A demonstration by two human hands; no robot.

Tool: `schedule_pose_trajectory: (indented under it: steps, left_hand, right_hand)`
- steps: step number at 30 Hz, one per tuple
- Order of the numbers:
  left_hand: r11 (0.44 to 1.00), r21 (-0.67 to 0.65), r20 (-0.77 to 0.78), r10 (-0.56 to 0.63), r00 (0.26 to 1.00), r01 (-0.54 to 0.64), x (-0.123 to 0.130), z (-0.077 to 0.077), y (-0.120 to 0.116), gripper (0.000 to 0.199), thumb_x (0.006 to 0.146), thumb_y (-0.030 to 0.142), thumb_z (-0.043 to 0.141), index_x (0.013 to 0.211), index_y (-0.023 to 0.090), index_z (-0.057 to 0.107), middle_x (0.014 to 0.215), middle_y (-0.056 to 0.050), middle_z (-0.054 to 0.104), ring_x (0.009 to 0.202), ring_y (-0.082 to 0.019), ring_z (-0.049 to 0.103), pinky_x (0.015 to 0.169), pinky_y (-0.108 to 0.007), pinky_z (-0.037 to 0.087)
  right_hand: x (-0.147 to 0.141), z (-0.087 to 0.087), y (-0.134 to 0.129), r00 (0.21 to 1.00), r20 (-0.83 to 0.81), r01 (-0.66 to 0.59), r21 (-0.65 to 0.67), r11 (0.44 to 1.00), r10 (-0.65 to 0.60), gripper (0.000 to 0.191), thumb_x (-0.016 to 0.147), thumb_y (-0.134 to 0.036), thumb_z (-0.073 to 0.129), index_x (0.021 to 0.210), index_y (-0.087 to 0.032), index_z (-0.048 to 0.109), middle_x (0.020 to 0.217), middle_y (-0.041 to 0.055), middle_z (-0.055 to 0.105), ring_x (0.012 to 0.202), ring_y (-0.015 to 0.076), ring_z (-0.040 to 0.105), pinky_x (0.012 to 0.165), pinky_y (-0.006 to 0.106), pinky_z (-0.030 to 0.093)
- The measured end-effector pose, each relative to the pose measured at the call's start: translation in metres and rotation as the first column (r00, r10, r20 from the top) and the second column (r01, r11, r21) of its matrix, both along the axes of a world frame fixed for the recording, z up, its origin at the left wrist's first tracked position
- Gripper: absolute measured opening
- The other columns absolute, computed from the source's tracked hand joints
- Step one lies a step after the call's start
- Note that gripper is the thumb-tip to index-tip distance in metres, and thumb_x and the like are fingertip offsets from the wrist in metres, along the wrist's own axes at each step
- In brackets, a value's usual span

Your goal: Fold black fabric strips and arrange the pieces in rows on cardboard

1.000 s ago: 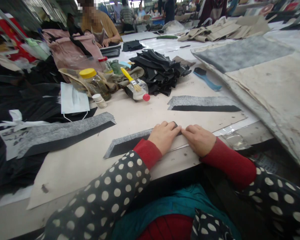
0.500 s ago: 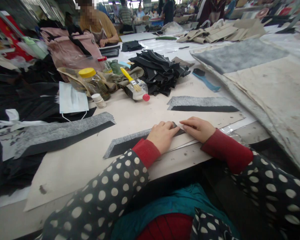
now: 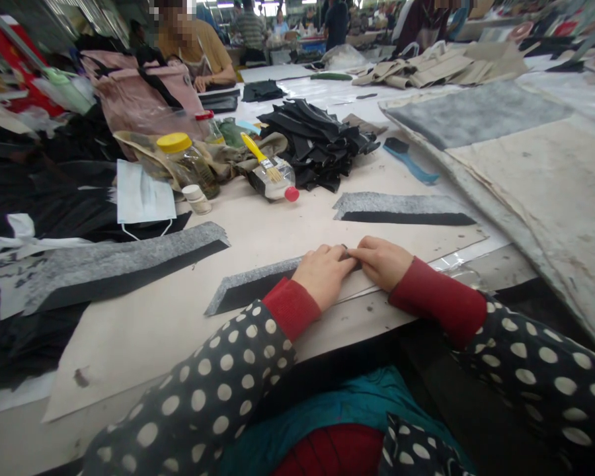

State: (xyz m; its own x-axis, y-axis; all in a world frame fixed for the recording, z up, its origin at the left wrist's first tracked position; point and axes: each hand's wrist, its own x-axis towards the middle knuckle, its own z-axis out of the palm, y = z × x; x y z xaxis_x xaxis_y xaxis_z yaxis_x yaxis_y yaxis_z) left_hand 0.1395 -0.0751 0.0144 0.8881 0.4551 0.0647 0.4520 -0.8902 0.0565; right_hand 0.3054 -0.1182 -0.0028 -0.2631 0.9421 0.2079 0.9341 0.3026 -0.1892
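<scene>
A black fabric strip (image 3: 252, 291) with a speckled grey band along its far edge lies on the pale board (image 3: 143, 357) in front of me. My left hand (image 3: 326, 272) rests over the strip's right end, fingers bent and close together on it. My right hand (image 3: 384, 262) meets the left one there, its thumb and forefinger pinched at the strip's tip. Most of that tip is hidden by my fingers. A second such strip (image 3: 406, 217) lies farther off to the right. On the left is a pile of similar grey-and-black strips (image 3: 129, 271).
Beyond my hands are a yellow-handled brush (image 3: 260, 157) on a clear bottle with a red cap (image 3: 291, 194), a yellow-lidded jar (image 3: 174, 143) and a heap of black pieces (image 3: 317, 139). A face mask (image 3: 145, 193) lies left. Thick layered sheets (image 3: 540, 155) cover the right. A co-worker (image 3: 198, 53) sits opposite.
My right hand has moved left, up against my left fingertips. The small whitish bit at its fingertips no longer shows. My left hand has stayed nearly in place on the strip.
</scene>
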Motion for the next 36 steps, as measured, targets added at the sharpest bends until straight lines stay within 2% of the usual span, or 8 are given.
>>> schedule_pose_trajectory:
  steps: [8, 14, 17, 22, 24, 30, 34, 36]
  left_hand:
    - [1.0, 0.001, 0.016, -0.018, 1.0, 0.018, -0.003, 0.002, -0.001, 0.032, 0.087, 0.022, 0.032, 0.115, 0.026, 0.047, 0.108, -0.004, 0.052, 0.095, -0.019, 0.046, 0.078, -0.033, 0.043]
    - [0.998, -0.062, 0.05, -0.016, 0.999, 0.019, -0.003, 0.003, 0.0, 0.031, 0.085, 0.02, 0.035, 0.111, 0.025, 0.051, 0.112, -0.003, 0.053, 0.098, -0.019, 0.047, 0.081, -0.034, 0.042]
    - [0.982, -0.185, 0.121, -0.003, 0.993, 0.025, -0.004, 0.003, 0.01, 0.027, 0.083, 0.019, 0.038, 0.105, 0.024, 0.055, 0.107, -0.001, 0.057, 0.097, -0.017, 0.05, 0.084, -0.032, 0.042]
    - [0.91, -0.39, 0.337, 0.284, 0.898, -0.141, -0.009, 0.001, 0.035, 0.021, 0.079, 0.016, 0.044, 0.096, 0.017, 0.057, 0.096, -0.001, 0.06, 0.081, -0.011, 0.055, 0.079, -0.024, 0.045]
    - [0.918, -0.348, 0.357, 0.315, 0.879, -0.188, -0.01, -0.001, 0.038, 0.024, 0.079, 0.019, 0.046, 0.1, 0.017, 0.056, 0.1, -0.003, 0.058, 0.084, -0.012, 0.054, 0.082, -0.026, 0.044]
    - [0.97, -0.118, 0.142, 0.23, 0.963, -0.215, -0.009, -0.007, 0.029, 0.029, 0.081, 0.036, 0.047, 0.105, 0.023, 0.054, 0.108, -0.004, 0.054, 0.098, -0.021, 0.047, 0.083, -0.038, 0.041]
    - [0.972, -0.1, 0.113, 0.223, 0.968, -0.212, -0.008, -0.006, 0.027, 0.026, 0.082, 0.036, 0.045, 0.104, 0.025, 0.055, 0.109, -0.002, 0.053, 0.098, -0.02, 0.046, 0.083, -0.038, 0.039]
    - [0.971, -0.114, 0.114, 0.223, 0.968, -0.21, -0.007, -0.006, 0.027, 0.024, 0.083, 0.034, 0.045, 0.102, 0.024, 0.055, 0.11, -0.002, 0.053, 0.098, -0.02, 0.046, 0.083, -0.038, 0.039]
  right_hand:
    - [0.007, -0.011, 0.002, 0.993, -0.111, -0.039, 0.046, 0.998, 0.044, 0.037, 0.075, -0.012, 0.038, 0.107, -0.013, 0.058, 0.079, 0.0074, 0.053, 0.074, 0.0158, 0.051, 0.071, 0.027, 0.043]
    - [-0.001, -0.009, 0.008, 0.999, 0.047, 0.014, -0.001, 1.0, -0.014, 0.034, 0.073, -0.011, 0.039, 0.1, -0.015, 0.06, 0.075, 0.006, 0.05, 0.069, 0.0154, 0.048, 0.067, 0.027, 0.039]
    - [-0.007, -0.005, 0.008, 0.991, 0.131, 0.033, -0.027, 0.999, -0.029, 0.033, 0.072, -0.009, 0.039, 0.097, -0.013, 0.061, 0.075, 0.0072, 0.051, 0.068, 0.0161, 0.047, 0.067, 0.027, 0.038]
    - [-0.011, -0.002, 0.006, 0.981, 0.18, 0.069, -0.017, 0.997, -0.065, 0.035, 0.074, -0.009, 0.038, 0.102, -0.01, 0.059, 0.079, 0.0094, 0.053, 0.071, 0.0168, 0.048, 0.07, 0.027, 0.038]
    - [-0.011, -0.004, 0.005, 0.98, 0.184, 0.076, -0.015, 0.997, -0.072, 0.036, 0.075, -0.01, 0.038, 0.104, -0.01, 0.059, 0.08, 0.0099, 0.054, 0.072, 0.0174, 0.049, 0.071, 0.027, 0.039]
    - [-0.006, 0.004, 0.003, 0.994, 0.087, 0.063, 0.041, 0.997, -0.067, 0.035, 0.077, -0.013, 0.038, 0.105, -0.013, 0.059, 0.08, 0.0081, 0.055, 0.073, 0.0162, 0.052, 0.072, 0.026, 0.042]
    - [0.009, 0.026, -0.006, 0.991, -0.018, 0.135, 0.186, 0.973, -0.134, 0.035, 0.083, -0.021, 0.035, 0.109, -0.016, 0.058, 0.085, 0.0093, 0.057, 0.079, 0.0183, 0.053, 0.073, 0.029, 0.042]
    - [0.019, 0.028, -0.01, 0.981, -0.046, 0.196, 0.208, 0.958, -0.191, 0.035, 0.084, -0.025, 0.036, 0.108, -0.016, 0.059, 0.086, 0.01, 0.057, 0.079, 0.0193, 0.054, 0.072, 0.031, 0.043]
